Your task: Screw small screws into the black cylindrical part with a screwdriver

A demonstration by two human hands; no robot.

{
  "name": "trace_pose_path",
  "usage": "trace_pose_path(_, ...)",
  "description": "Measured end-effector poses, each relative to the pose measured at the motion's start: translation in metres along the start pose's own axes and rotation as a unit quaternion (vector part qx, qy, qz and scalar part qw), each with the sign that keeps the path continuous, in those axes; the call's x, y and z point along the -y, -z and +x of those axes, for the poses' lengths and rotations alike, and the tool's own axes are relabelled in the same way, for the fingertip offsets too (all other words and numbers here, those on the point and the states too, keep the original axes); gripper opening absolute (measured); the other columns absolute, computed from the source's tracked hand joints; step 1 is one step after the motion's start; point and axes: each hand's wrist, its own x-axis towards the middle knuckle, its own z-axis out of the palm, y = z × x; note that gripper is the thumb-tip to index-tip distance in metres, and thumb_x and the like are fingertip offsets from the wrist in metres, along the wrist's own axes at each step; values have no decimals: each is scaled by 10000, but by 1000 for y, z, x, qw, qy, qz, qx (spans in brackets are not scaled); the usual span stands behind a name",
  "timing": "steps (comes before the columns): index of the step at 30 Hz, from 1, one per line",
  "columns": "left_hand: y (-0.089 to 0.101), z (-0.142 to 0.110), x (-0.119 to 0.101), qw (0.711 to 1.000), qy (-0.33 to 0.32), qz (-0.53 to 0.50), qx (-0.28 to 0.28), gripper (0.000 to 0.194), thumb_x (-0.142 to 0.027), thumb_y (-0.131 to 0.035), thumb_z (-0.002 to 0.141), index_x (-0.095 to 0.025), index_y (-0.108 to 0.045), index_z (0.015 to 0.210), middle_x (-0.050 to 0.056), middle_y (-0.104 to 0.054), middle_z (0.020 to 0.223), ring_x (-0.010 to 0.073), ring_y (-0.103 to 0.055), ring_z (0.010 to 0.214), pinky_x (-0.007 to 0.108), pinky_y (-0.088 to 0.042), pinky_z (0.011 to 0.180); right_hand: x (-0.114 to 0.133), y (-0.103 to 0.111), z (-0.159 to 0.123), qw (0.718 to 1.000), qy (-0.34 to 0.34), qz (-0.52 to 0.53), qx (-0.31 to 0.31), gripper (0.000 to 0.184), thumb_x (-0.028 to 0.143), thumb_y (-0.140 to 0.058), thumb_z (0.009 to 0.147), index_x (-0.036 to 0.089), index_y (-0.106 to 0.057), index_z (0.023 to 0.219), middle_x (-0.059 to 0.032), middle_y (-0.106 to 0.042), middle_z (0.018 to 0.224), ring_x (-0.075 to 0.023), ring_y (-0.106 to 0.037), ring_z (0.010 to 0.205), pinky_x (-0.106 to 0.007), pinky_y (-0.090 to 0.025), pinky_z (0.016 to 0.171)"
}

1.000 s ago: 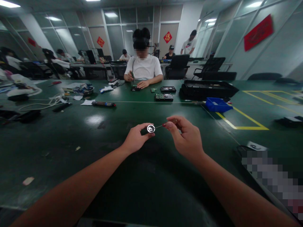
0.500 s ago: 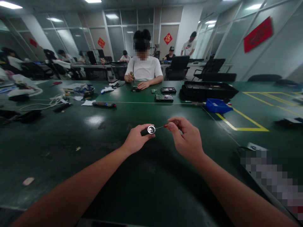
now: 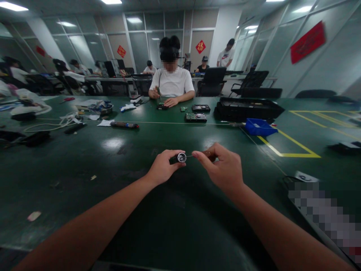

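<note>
Between its thumb and fingers, my left hand grips a small dark cylinder whose silvery, ring-shaped open end faces me. What the cylinder belongs to does not show. My right hand is closed around the handle of a thin screwdriver. Its metal shaft points left, and the tip reaches the cylinder's open end; whether it touches something inside is too small to tell. Both hands are above the green table.
Across the table a person works on a small dark part. Hard drives, a black case and a blue bin stand ahead to the right. An electric screwdriver and white cables lie left. A blurred-out object is near right.
My right hand's fingers have shifted on the screwdriver, its thumb now nearer the cylinder. The cylinder has turned a little, showing more of its dark side, and sits slightly lower.
</note>
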Motion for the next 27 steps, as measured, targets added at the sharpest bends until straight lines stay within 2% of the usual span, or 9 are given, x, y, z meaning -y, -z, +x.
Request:
trace_pose_path(4, -2, 1, 0, 1000, 3, 12, -6, 401, -292, -773, 808, -270, -683, 1198, 34, -720, 1174, 230, -637, 1103, 420, -470, 1002, 0, 1, -2, 998, 43, 36, 39, 153, 361, -565, 928, 224, -628, 947, -36, -711, 809, -176, -648, 683, -310, -478, 651)
trace_pose_path(6, -2, 1, 0, 1000, 7, 15, -7, 405, -284, -777, 802, -270, -685, 1196, 34, -724, 1164, 232, -643, 1093, 416, -476, 994, 1, 2, -2, 993, 74, 54, 71, 178, 269, -518, 923, 221, -604, 1071, -47, -721, 891, -189, -668, 774, -327, -496, 728)
trace_pose_path(10, -1, 1, -2, 1000, 6, 18, 1, 398, -294, -770, 809, -271, -684, 1196, 31, -721, 1180, 234, -638, 1104, 411, -475, 994, 2, 2, -3, 991, 78, 38, 98, 160, 319, -494, 957, 217, -610, 998, -37, -691, 807, -183, -639, 717, -323, -467, 678)
trace_pose_path(12, -1, 1, -2, 1000, 5, 21, 0, 396, -296, -774, 806, -273, -687, 1192, 28, -723, 1172, 231, -639, 1097, 409, -476, 990, 2, 1, -3, 994, 49, 46, 85, 191, 344, -474, 978, 219, -618, 969, -33, -676, 775, -177, -628, 689, -320, -452, 652)
trace_pose_path(15, -1, 1, -2, 1000, 8, 25, -6, 402, -284, -775, 805, -273, -685, 1197, 28, -721, 1176, 228, -639, 1095, 410, -472, 991, 1, -5, -3, 986, -33, 154, 50, 182, 352, -508, 968, 214, -609, 1030, -40, -695, 831, -182, -657, 745, -317, -487, 681)
trace_pose_path(18, 0, 2, -2, 999, 13, 30, -13, 396, -262, -767, 811, -260, -683, 1198, 33, -721, 1181, 229, -638, 1092, 414, -465, 993, -5, -14, -1, 955, -111, 273, 35, 220, 391, -529, 957, 195, -627, 968, -51, -690, 843, -182, -659, 765, -333, -525, 728)
trace_pose_path(24, 4, 4, -1, 999, 10, 31, -20, 397, -256, -756, 820, -270, -676, 1209, 24, -720, 1168, 226, -636, 1084, 421, -461, 989, -23, -26, 4, 883, -230, 408, 30, 321, 495, -496, 941, 197, -613, 933, -53, -660, 810, -182, -650, 728, -364, -554, 714)
trace_pose_path(27, 5, 4, 0, 999, 22, 32, -21, 401, -262, -758, 819, -271, -678, 1211, 32, -712, 1200, 234, -630, 1113, 432, -455, 1005, -25, -25, 7, 879, -234, 415, 21, 299, 479, -476, 951, 204, -589, 916, -50, -655, 811, -176, -650, 722, -358, -555, 707)
